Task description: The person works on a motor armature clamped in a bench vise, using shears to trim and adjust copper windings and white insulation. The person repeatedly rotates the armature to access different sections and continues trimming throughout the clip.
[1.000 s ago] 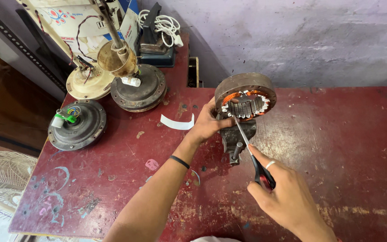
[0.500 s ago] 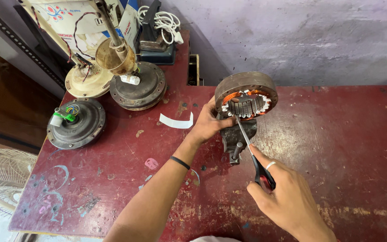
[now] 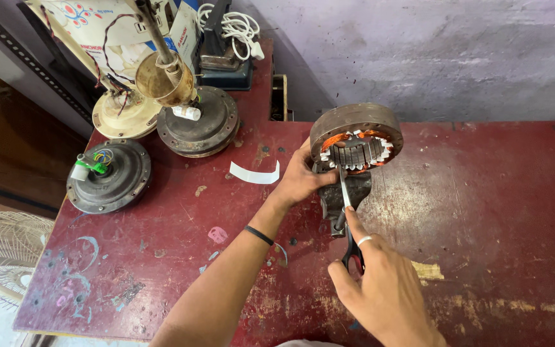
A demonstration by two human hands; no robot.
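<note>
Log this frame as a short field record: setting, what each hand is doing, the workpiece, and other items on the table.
setting: worn red table against a grey wall
left hand: steadies the stator at its left edge
right hand: holds scissors, tips in the stator's slots
stator: stands on edge in a small vise, copper windings and white slot paper visible
other items: motor housings at left, white paper strip, white cable at back, fan guard beside the table
</note>
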